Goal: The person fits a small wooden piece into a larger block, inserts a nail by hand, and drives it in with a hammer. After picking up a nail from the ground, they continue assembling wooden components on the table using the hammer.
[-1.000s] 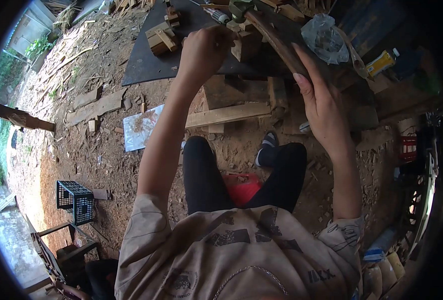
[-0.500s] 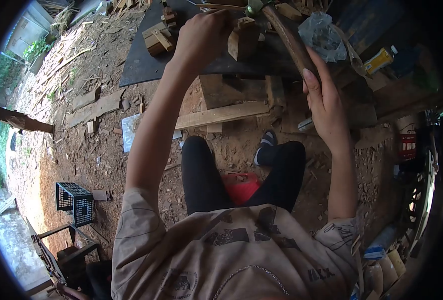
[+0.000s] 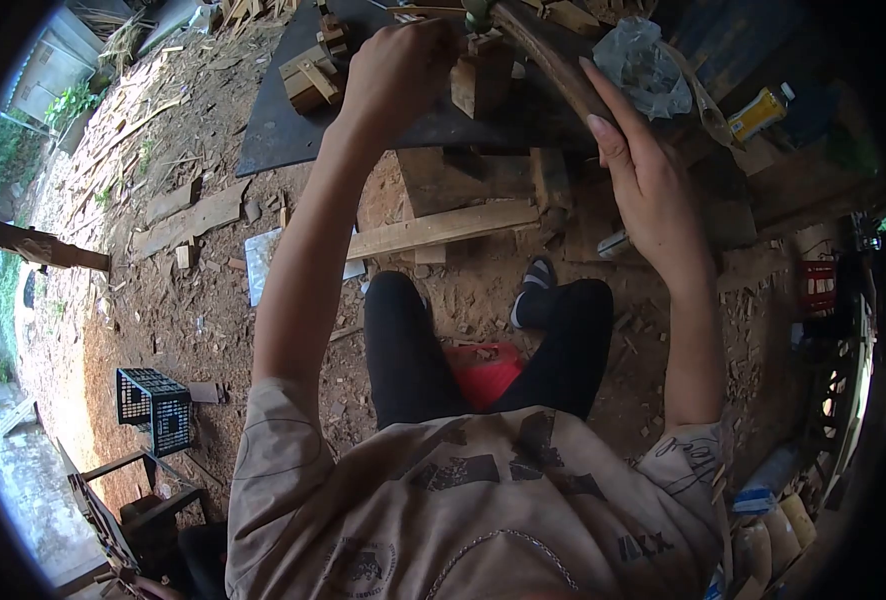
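My right hand (image 3: 653,190) grips the lower end of a hammer's long wooden handle (image 3: 548,60), with the thumb and forefinger stretched along it. The hammer's greenish head (image 3: 477,14) is over a wooden block (image 3: 480,82) on the dark worktable (image 3: 288,130). My left hand (image 3: 403,65) is closed beside that block, its back to me. Its fingertips are in shadow, so what they hold, if anything, is hidden. To the left of this hand sits another wooden block (image 3: 311,80) with a strip across its top.
A clear plastic bag (image 3: 643,70) and a yellow bottle (image 3: 758,113) lie at the right. A timber beam (image 3: 443,232) runs below the table, ahead of my knees. Wood chips and offcuts cover the ground. A dark plastic crate (image 3: 153,410) stands at the left.
The hammer has moved left, its head shifting closer to my left hand and over the block. My right fingers have loosened slightly along the handle. The left hand has barely moved.
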`<state>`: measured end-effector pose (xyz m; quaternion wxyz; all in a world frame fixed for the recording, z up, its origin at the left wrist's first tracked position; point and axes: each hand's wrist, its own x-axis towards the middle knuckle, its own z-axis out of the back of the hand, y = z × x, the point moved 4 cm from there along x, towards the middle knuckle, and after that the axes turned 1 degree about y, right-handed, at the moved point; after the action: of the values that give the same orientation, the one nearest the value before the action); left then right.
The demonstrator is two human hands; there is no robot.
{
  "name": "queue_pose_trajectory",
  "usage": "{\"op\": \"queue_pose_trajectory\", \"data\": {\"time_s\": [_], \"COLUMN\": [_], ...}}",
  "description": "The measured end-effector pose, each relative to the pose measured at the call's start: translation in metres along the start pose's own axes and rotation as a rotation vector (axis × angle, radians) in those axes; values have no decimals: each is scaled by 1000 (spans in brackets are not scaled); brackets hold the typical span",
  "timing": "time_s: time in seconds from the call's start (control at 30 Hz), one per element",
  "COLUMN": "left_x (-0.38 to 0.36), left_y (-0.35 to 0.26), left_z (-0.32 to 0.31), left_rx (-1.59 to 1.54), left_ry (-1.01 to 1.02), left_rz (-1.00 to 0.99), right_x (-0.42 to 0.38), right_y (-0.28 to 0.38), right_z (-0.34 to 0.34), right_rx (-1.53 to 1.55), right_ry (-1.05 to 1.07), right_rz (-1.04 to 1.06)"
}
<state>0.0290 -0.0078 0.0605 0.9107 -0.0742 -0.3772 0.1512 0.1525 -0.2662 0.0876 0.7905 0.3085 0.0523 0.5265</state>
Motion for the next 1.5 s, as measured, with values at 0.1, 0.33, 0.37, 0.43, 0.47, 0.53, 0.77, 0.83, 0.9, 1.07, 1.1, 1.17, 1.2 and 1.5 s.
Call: {"op": "queue_pose_trajectory", "data": {"time_s": [0.1,0.33,0.37,0.43,0.47,0.53,0.77,0.83,0.9,1.07,1.1,1.17,1.2,1.5], "left_x": [0,0,1,3,2,2,-1,-1,-1,-7,-9,-11,-9,1], "left_y": [3,7,7,6,6,5,0,0,2,7,7,7,8,-4], "left_z": [-1,-7,-7,-8,-8,-8,-4,-5,-5,-11,-12,-13,-13,-3], "left_rx": [3,-8,-6,-3,-10,-23,-99,-108,-164,-258,-259,-264,-268,-254], "left_ry": [44,-41,-29,-4,-14,-31,-49,-50,-65,-59,-64,-61,-55,32], "left_rz": [40,17,33,63,65,66,62,61,13,36,52,54,40,46], "right_x": [1,4,4,3,3,4,0,0,-1,-26,-32,-40,-44,-54], "right_y": [1,0,2,2,0,-3,-3,-8,-14,-21,-23,-32,-36,-35], "right_z": [1,3,6,7,8,8,12,9,4,-10,-14,-25,-29,-41], "right_rx": [94,133,72,12,12,18,87,136,194,506,547,564,574,595], "right_ry": [-148,-116,-57,-1,-4,-11,46,34,17,0,-9,-46,-66,-91], "right_rz": [144,109,66,11,2,2,-73,-61,-46,-197,-236,-236,-236,-279]}}
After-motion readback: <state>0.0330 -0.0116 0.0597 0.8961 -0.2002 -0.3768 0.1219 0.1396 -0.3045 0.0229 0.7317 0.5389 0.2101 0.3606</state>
